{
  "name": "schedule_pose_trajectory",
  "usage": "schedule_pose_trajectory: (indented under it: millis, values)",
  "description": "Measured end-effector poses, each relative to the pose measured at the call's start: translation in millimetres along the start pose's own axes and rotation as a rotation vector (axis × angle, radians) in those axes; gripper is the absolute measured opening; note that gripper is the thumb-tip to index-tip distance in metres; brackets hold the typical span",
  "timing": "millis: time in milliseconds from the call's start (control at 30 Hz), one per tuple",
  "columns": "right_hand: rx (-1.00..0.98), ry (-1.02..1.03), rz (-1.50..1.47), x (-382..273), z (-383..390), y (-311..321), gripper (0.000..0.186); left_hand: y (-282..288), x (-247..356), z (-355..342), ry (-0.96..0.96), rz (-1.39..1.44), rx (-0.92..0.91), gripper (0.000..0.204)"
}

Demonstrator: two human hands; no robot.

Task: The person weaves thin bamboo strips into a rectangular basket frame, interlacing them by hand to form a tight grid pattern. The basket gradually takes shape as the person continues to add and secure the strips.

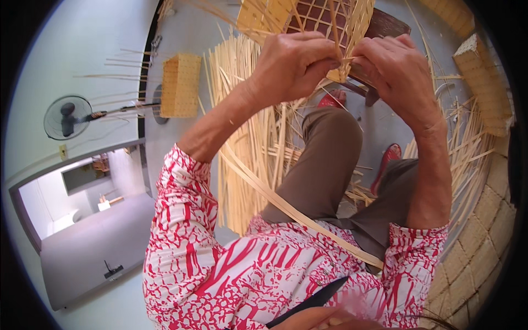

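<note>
A partly woven basket of pale yellow strips is in front of me at the top of the head view, with loose strip ends sticking out from it. My left hand is closed in a pinch at the left of the basket's near corner. Opposite it, my right hand pinches a thin strip at the same corner. The fingertips of both hands are close together there. A long flat strip lies curved across my lap and is apart from my fingers.
Bundles of loose strips cover the floor to my left, and more strips lie at right. Stacked woven baskets line the right side. A woven box stands near a fan at left. Behind the basket is a dark wooden piece.
</note>
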State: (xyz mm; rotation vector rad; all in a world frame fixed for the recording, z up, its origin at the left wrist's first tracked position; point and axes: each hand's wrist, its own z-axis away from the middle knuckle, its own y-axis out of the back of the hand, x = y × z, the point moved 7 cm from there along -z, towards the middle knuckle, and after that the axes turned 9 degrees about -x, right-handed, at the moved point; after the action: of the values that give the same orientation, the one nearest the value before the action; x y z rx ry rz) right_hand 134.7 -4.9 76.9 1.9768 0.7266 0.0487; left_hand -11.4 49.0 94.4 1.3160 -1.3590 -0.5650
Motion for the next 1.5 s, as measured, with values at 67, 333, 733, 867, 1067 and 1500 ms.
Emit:
schedule_pose_trajectory:
  millis: [67, 333, 733, 867, 1067, 1500]
  values:
    - [0.024, 0.041, 0.052, 5, 0, 3, 0.029, 2, 7, 5, 0.021, -0.013, -0.039, 0.014]
    - [-0.097, 0.044, 0.058, 4, 4, -1, 0.048, -10, 25, 20, -0.051, -0.024, -0.068, 0.017]
    - [-0.023, 0.129, -0.024, 2, -22, -6, 0.05, 0, 7, 20, -0.139, -0.064, -0.074, 0.017]
    - [-0.047, 0.136, -0.036, 7, -26, -8, 0.05, 8, -1, 15, -0.112, -0.013, -0.084, 0.032]
    - [-0.09, 0.116, -0.028, 11, -40, -14, 0.043, 3, -26, 13, 0.004, 0.116, -0.174, 0.047]
    - [0.126, -0.036, -0.03, 37, -39, -33, 0.026, 7, -51, 43, 0.297, 0.158, 0.318, 0.014]
